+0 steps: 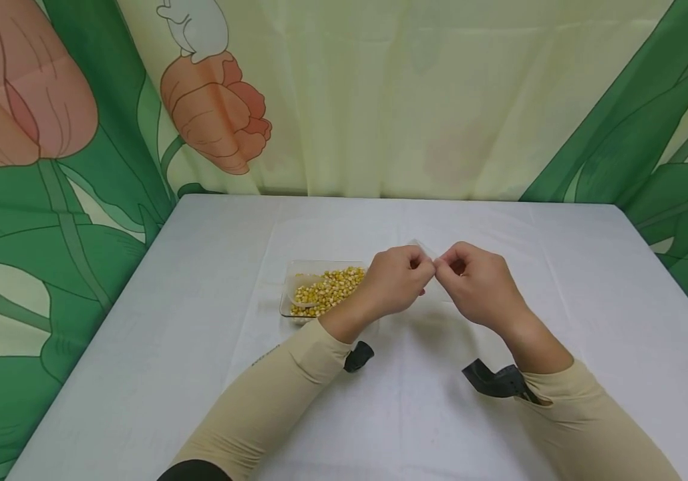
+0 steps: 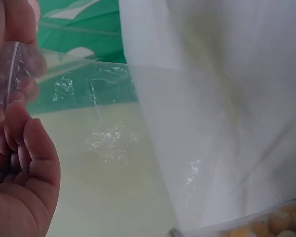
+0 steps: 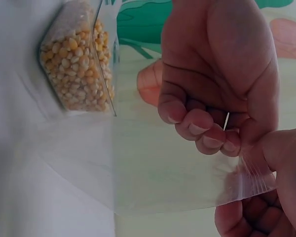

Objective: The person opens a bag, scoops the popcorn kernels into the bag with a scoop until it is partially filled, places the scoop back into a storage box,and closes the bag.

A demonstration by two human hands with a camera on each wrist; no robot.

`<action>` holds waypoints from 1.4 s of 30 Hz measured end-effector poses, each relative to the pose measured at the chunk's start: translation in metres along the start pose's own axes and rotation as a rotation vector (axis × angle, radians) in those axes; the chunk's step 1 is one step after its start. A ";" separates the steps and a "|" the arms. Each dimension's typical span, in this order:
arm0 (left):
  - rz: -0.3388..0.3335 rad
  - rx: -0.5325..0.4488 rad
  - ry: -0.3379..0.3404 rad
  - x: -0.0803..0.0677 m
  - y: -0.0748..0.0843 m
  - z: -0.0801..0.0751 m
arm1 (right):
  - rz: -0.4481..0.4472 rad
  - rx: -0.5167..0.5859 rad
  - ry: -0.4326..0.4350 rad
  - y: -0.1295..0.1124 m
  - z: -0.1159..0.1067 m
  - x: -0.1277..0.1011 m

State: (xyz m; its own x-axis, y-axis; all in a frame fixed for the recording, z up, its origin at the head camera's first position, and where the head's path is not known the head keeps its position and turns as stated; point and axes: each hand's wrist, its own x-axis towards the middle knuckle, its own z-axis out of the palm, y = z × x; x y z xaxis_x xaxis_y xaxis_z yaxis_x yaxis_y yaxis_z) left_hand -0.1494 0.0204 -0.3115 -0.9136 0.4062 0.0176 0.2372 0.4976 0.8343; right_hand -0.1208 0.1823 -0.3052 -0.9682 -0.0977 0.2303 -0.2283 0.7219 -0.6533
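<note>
Fingers of the left hand [image 1: 398,278] and right hand [image 1: 481,286], curled closed, pinch a clear bag [image 3: 172,177], seemingly at its zip edge, above the white tabletop [image 1: 608,300], near a tub [image 1: 286,292] of corn kernels [image 1: 334,287].

- Table [image 1: 416,427]: plain white cloth.
- Corn kernels [image 1: 336,287] on the table: mixed golden yellow and pale cream.
- Box [image 1: 314,266] on the table: clear and colourless.
- Plastic bag [image 2: 113,133] above the table: clear, colourless, with white glints.
- Sleeves [image 1: 278,394] above the table: plain beige, small dark lettering on the left.
- Wrist devices [image 1: 494,382] above the table: black.
- Curtain [image 1: 392,100] behind the table: pale yellow-green ground.
- Big tulip [image 1: 25,87] left of the table: salmon pink with darker outlines.
- Smaller flower [image 1: 208,110] behind the table: orange and coral red, below a white figure [image 1: 204,30].
- Leaves [image 1: 638,120] on both sides of the table: several greens, darker outlines.
</note>
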 end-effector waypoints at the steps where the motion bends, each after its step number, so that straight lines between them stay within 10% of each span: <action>1: -0.004 0.009 0.002 0.000 0.000 -0.001 | -0.003 -0.005 0.001 -0.001 0.001 0.000; 22: 0.017 0.201 -0.009 -0.006 0.000 -0.011 | -0.043 -0.100 0.065 -0.005 0.007 -0.005; 42: 0.033 0.175 -0.006 -0.020 -0.006 -0.022 | -0.002 -0.151 0.100 0.005 -0.006 -0.009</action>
State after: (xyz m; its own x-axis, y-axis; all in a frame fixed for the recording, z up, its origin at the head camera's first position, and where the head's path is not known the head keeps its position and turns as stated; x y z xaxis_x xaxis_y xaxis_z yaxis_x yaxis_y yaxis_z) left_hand -0.1400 -0.0078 -0.3045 -0.9025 0.4289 0.0394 0.3214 0.6097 0.7246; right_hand -0.1124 0.1908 -0.3058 -0.9510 -0.0365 0.3069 -0.2053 0.8169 -0.5389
